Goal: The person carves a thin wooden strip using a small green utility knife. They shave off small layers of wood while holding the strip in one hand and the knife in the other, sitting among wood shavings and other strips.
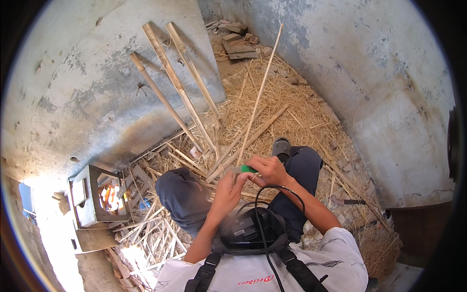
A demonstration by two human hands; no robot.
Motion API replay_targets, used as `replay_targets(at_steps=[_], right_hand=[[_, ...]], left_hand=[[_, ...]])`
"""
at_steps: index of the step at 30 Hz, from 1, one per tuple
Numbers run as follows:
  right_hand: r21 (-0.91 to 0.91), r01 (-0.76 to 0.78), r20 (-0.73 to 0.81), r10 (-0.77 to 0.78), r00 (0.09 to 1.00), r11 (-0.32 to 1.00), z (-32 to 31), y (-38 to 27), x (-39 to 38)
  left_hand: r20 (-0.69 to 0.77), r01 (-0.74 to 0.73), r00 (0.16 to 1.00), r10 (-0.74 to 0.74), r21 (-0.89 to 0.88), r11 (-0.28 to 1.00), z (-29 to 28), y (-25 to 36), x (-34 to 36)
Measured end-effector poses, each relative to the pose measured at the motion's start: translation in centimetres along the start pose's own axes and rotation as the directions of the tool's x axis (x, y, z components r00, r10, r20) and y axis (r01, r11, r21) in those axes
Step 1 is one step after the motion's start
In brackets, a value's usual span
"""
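My right hand (270,170) is closed round the green handle of a knife (249,169), whose flat blade points left toward my other hand. Close beside it, my left hand (227,192) has its fingers closed and its thumb up near the blade. A long, thin bamboo strip (260,87) runs from the far wall down to the knife, and its near end seems to be in my left hand, partly hidden by blade and fingers. Both hands are between my knees, above the straw.
Three bamboo poles (180,90) lean against the left wall. Split bamboo pieces (265,127) lie across the straw (296,109). A metal box stove (95,197) with fire inside stands at left. A sickle-like tool (348,200) lies at right; bricks (238,46) are piled at the back.
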State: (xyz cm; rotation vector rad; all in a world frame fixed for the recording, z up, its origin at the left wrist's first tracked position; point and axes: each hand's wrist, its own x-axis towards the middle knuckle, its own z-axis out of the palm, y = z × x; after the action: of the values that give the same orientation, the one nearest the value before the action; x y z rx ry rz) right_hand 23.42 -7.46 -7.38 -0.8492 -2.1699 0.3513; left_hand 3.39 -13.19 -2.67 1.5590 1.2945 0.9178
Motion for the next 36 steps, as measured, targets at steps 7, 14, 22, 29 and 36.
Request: replay_targets(at_steps=[7, 14, 22, 29, 36], right_hand=[[-0.037, -0.011, -0.042, 0.01, 0.999, 0.999, -0.1, -0.5, 0.3], [-0.067, -0.041, -0.058, 0.037, 0.998, 0.997, -0.2, -0.7, 0.5], [-0.053, -0.076, -0.084, 0.071, 0.994, 0.996, -0.2, -0.7, 0.7], [-0.052, -0.092, -0.082, 0.087, 0.993, 0.994, -0.2, -0.6, 0.7], [-0.04, -0.138, -0.101, 0.133, 0.986, 0.99, -0.6, -0.4, 0.7]], left_hand=[[-0.025, 0.05, 0.999, -0.048, 0.078, 0.996, 0.0, -0.8, 0.1], [-0.057, 0.06, 0.997, -0.055, 0.091, 0.994, -0.1, -0.1, 0.2], [-0.074, 0.052, 0.996, -0.041, 0.149, 0.987, -0.3, 0.6, 0.1], [-0.088, 0.055, 0.995, -0.038, 0.201, 0.978, -0.6, 1.0, 0.0], [-0.066, 0.036, 0.998, -0.02, 0.246, 0.968, -1.1, 0.5, -0.4]])
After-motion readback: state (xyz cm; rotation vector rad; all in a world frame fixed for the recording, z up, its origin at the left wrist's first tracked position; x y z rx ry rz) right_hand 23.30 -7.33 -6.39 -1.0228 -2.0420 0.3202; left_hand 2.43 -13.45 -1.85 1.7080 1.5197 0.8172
